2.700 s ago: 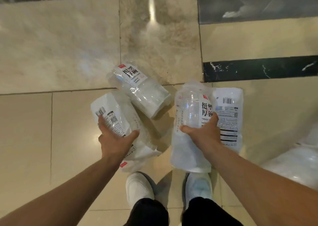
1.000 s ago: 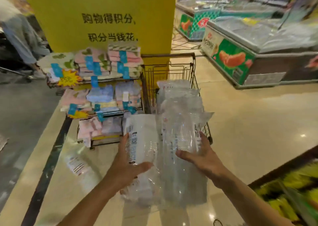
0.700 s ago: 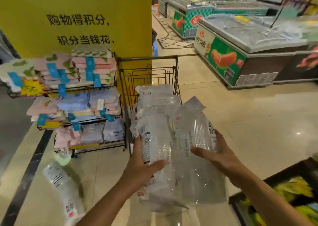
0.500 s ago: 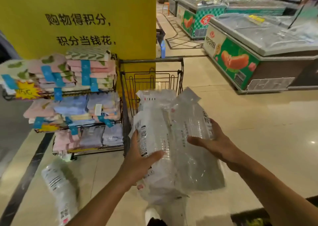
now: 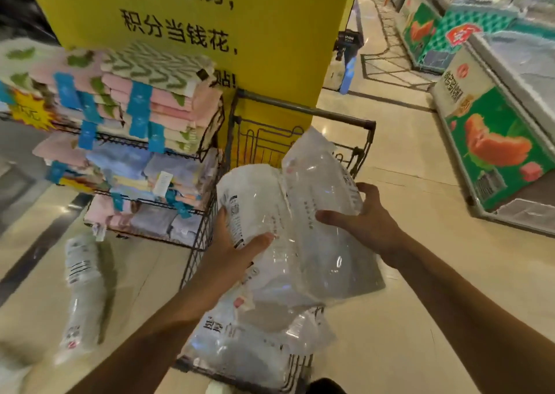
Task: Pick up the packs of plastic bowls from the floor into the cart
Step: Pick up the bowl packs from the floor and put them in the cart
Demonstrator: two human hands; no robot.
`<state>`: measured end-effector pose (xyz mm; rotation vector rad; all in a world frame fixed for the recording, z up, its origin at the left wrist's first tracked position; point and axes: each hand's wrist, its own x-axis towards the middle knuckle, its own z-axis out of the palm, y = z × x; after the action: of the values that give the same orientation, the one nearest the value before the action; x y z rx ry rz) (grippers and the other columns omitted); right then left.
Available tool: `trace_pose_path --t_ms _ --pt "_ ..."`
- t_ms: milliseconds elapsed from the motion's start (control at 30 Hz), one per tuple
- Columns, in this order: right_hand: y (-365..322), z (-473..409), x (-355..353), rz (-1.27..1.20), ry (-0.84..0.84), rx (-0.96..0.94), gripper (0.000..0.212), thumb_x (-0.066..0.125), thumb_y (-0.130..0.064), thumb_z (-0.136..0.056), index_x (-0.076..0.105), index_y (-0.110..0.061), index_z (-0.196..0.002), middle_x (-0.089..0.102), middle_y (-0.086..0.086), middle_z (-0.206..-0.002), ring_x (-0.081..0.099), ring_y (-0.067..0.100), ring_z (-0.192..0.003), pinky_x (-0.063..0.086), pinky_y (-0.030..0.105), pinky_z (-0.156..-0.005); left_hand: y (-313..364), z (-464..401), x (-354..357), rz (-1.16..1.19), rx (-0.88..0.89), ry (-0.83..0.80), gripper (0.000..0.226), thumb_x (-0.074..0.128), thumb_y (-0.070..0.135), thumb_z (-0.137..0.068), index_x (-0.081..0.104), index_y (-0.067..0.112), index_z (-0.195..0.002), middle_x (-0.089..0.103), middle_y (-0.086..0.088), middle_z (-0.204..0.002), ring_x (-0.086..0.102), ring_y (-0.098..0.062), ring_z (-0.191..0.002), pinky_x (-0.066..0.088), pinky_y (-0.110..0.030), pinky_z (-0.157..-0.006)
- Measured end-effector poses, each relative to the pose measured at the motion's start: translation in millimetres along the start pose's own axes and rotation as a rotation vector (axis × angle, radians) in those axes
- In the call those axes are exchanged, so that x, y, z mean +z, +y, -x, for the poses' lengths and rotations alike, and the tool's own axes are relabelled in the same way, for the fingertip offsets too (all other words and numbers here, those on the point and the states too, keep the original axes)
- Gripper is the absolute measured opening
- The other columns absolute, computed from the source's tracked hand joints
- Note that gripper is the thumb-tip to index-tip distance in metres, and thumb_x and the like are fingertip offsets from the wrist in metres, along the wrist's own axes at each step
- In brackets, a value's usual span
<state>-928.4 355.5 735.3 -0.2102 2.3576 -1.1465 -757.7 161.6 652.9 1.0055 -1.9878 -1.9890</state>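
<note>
Filling the backdrop: a yellow pillar with black printed characters, rising behind everything else.
Floor: glossy beige tile, with a dark stripe at the left edge.
Freezer chest: at the right, its green side panel showing an orange-red picture.
Towel rack: a black wire stand left of the cart, stacked with folded pink, blue and patterned cloths with blue bands.
Cart: a dark wire trolley in front of the pillar, just beside the rack — its far rail shows above the packs, its near edge at the bottom of the view.
Packs in the cart: clear bags of stacked plastic bowls piled in the basket, below the two held ones.
Right-hand pack: a clear bag of bowls held over the basket, tilted, its sealed end pointing up toward the far rail.
Left-hand pack: a whiter bag pressed against the other, also above the basket.
Pack on the floor: lying lengthwise left of the cart — apart from it, below the rack.
Right hand: fingers wrapped round the far side of its pack, thumb across the front.
Left hand: fingers curled behind its pack, thumb clamped over the front.
</note>
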Motion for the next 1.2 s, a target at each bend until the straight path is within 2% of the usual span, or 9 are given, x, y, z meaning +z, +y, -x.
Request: trace_pose_path --t_ms 233,400,600,733,833,900,967,1100,1200 --pt "-13 -140 19 0.102 -0.301 -0.176 0.089 0.094 -0.051 -0.068 0.038 -0.038 -0.136 0.063 -0.018 -0.108 0.069 0.011 -0.095 0.059 0.037 -0.078 4 -48 37 0.129 -0.145 0.347 0.101 0.085 0.036 -0.086 0.016 0.044 -0.160 0.053 0.017 -0.137 0.060 -0.018 -0.124 0.054 -0.022 -0.078" --pt "-12 -220 8 0.086 -0.482 -0.227 0.091 0.094 -0.052 -0.066 0.045 -0.035 -0.141 0.066 -0.007 -0.130 0.067 0.025 -0.118 0.057 0.052 -0.100 18 -73 88 0.161 -0.239 0.542 0.104 0.088 0.045 -0.080 0.017 0.050 -0.156 0.063 0.010 -0.132 0.071 -0.015 -0.111 0.060 -0.022 -0.071" --pt "-29 -292 -20 0.202 -0.566 -0.287 0.138 0.087 -0.085 -0.036 0.033 -0.048 -0.157 0.050 -0.007 -0.159 0.053 0.027 -0.143 0.048 0.056 -0.113 49 -104 146 0.143 -0.273 0.604 0.130 0.083 0.080 -0.059 0.007 0.050 -0.161 0.043 0.001 -0.165 0.055 -0.028 -0.142 0.045 -0.055 -0.117" --pt "-37 -331 -26 0.298 -0.575 -0.333 0.128 0.084 -0.088 -0.039 0.035 -0.054 -0.153 0.056 -0.009 -0.153 0.057 0.029 -0.139 0.050 0.056 -0.111 63 -133 176 0.161 -0.323 0.656 0.122 0.080 0.056 -0.084 -0.006 0.030 -0.167 0.034 -0.006 -0.169 0.041 -0.031 -0.151 0.036 -0.044 -0.121" --pt "-34 -345 -23 0.544 -0.508 -0.447 0.117 0.079 -0.077 -0.067 0.024 -0.041 -0.163 0.039 0.004 -0.165 0.045 0.038 -0.147 0.042 0.059 -0.116 64 -148 192 0.272 -0.342 0.603 0.109 0.071 0.043 -0.096 -0.012 0.029 -0.166 0.040 -0.003 -0.163 0.051 -0.024 -0.137 0.049 -0.025 -0.098" --pt "-26 -344 -18 0.741 -0.465 -0.534 0.118 0.076 -0.073 -0.076 0.012 -0.032 -0.167 0.016 0.006 -0.175 0.027 0.037 -0.157 0.032 0.061 -0.121 62 -144 195 0.281 -0.377 0.548 0.092 0.063 0.042 -0.102 -0.001 0.029 -0.166 0.047 0.007 -0.146 0.051 -0.017 -0.132 0.042 -0.020 -0.095" --pt "-15 -340 -11 0.769 -0.508 -0.516 0.113 0.077 -0.068 -0.079 0.016 -0.031 -0.167 0.011 0.007 -0.175 0.020 0.037 -0.159 0.029 0.059 -0.123 58 -135 192 0.231 -0.395 0.512 0.087 0.062 0.049 -0.101 0.007 0.031 -0.165 0.044 0.005 -0.157 0.045 -0.024 -0.145 0.037 -0.033 -0.107" --pt "-4 -333 -2 0.750 -0.511 -0.502 0.100 0.079 -0.058 -0.082 0.029 -0.029 -0.164 0.019 0.011 -0.172 0.023 0.039 -0.157 0.033 0.056 -0.122 59 -111 171 0.130 -0.450 0.513 0.079 0.060 0.044 -0.103 0.016 0.028 -0.166 0.036 -0.009 -0.167 0.041 -0.031 -0.150 0.033 -0.035 -0.111" --pt "-4 -319 4 0.600 -0.356 -0.643 0.072 0.078 -0.045 -0.086 0.053 -0.020 -0.149 0.045 0.020 -0.157 0.044 0.044 -0.143 0.045 0.058 -0.111 62 -89 154 0.015 -0.450 0.601 0.056 0.063 0.035 -0.102 0.047 0.020 -0.154 0.059 -0.014 -0.148 0.060 -0.030 -0.128 0.044 -0.032 -0.103"
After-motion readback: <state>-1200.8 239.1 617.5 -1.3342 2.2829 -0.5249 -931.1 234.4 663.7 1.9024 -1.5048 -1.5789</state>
